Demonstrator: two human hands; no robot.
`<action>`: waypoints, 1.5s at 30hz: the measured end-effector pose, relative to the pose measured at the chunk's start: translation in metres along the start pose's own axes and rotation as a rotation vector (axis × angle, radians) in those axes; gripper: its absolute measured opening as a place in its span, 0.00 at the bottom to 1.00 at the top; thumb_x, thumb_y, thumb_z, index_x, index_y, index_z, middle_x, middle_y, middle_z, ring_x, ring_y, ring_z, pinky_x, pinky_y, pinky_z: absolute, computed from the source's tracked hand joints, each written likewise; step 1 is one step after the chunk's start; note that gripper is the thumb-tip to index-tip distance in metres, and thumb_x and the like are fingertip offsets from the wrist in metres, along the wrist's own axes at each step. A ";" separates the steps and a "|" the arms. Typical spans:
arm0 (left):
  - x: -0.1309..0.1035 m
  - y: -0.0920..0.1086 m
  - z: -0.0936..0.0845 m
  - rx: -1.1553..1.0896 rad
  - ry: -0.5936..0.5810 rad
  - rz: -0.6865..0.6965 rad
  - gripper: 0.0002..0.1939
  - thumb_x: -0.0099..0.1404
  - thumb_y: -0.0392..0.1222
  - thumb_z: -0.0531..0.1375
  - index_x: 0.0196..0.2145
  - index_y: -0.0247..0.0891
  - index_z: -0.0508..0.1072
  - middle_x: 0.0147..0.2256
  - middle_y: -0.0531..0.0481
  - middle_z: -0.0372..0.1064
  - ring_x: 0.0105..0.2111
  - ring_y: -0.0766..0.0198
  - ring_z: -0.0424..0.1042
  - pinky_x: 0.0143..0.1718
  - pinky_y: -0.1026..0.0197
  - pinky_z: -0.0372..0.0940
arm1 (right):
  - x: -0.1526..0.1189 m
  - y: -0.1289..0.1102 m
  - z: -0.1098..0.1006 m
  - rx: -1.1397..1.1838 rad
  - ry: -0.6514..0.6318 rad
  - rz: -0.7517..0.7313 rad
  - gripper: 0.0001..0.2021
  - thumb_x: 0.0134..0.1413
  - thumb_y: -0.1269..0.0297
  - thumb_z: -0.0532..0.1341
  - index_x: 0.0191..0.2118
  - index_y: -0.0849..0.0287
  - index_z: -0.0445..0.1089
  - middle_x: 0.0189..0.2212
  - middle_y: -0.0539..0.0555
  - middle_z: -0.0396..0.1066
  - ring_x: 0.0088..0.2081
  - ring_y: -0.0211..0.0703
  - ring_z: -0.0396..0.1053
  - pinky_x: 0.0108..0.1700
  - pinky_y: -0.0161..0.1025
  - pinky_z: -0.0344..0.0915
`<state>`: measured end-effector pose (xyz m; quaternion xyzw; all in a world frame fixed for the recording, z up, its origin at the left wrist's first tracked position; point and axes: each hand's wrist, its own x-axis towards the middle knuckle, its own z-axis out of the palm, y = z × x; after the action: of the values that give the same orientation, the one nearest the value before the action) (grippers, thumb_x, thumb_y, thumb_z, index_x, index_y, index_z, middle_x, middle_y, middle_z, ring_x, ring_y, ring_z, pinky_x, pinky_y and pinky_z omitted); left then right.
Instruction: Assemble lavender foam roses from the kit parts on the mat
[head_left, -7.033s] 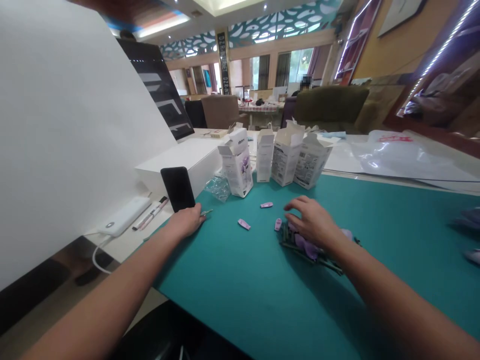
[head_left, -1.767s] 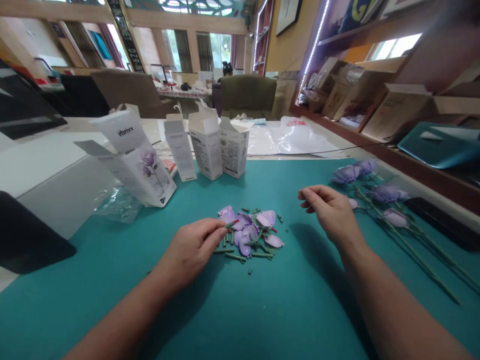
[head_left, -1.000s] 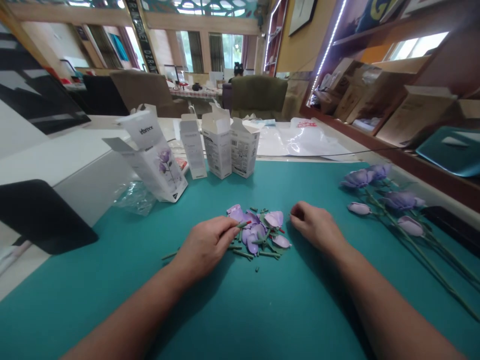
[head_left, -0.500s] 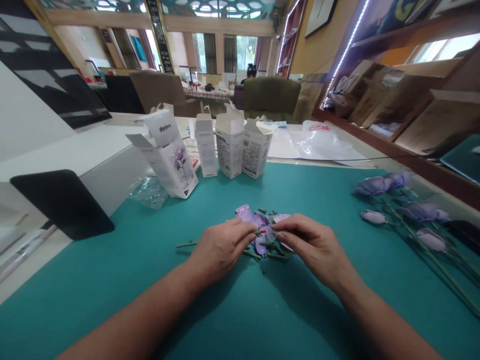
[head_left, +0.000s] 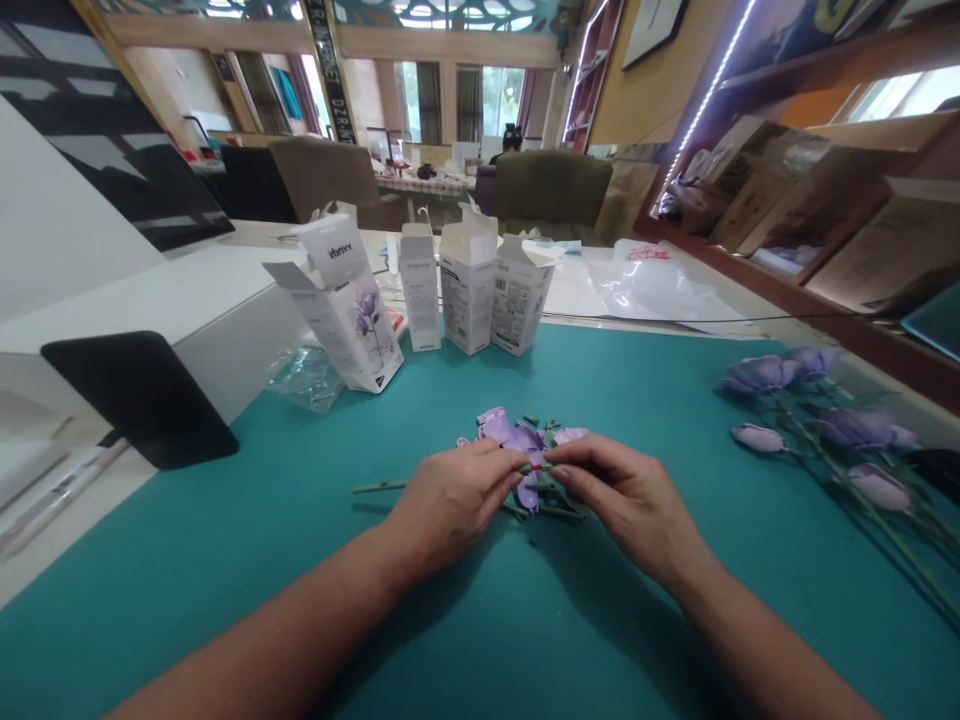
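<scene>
My left hand (head_left: 457, 495) pinches a small green piece, and a bit of red shows at its end. Facing it, my right hand (head_left: 630, 500) has thumb and fingertips closed on another small green part, close against the red bit. Beneath and behind the fingertips lies a loose pile of purple petals (head_left: 510, 432) and green pieces, partly hidden by the hands. A thin green stem (head_left: 379, 487) sticks out to the left of my left hand, flat on the teal mat (head_left: 300, 560).
Open white boxes (head_left: 469, 290) stand at the mat's back edge, with clear plastic (head_left: 307, 378) by the leftmost. Finished-looking purple flowers (head_left: 761, 373) on long stems lie at right. A black tablet-like panel (head_left: 142, 400) leans at left. A person (head_left: 511, 140) sits far behind.
The two hands have come slightly closer together, and the red bit between the fingertips shows less. The whole view has shifted a little.
</scene>
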<state>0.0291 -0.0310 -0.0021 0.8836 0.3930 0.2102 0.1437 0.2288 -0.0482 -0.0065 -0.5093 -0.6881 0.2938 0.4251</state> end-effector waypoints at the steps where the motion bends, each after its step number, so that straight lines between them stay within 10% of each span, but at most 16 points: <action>1: 0.000 0.000 0.000 -0.005 0.000 0.001 0.14 0.71 0.41 0.48 0.46 0.40 0.72 0.37 0.49 0.71 0.36 0.63 0.71 0.37 0.63 0.64 | 0.000 -0.001 0.000 -0.006 0.001 -0.003 0.07 0.52 0.61 0.61 0.33 0.55 0.76 0.29 0.52 0.75 0.31 0.42 0.70 0.32 0.37 0.64; 45: 0.000 0.001 0.001 0.066 -0.028 -0.002 0.16 0.72 0.42 0.47 0.41 0.37 0.73 0.36 0.47 0.72 0.37 0.61 0.71 0.38 0.60 0.65 | -0.001 -0.005 0.000 0.035 0.035 0.035 0.05 0.48 0.62 0.63 0.30 0.55 0.76 0.27 0.52 0.75 0.29 0.42 0.69 0.30 0.37 0.65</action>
<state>0.0304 -0.0315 -0.0023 0.8904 0.3983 0.1847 0.1202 0.2269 -0.0507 -0.0022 -0.5188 -0.6665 0.3042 0.4406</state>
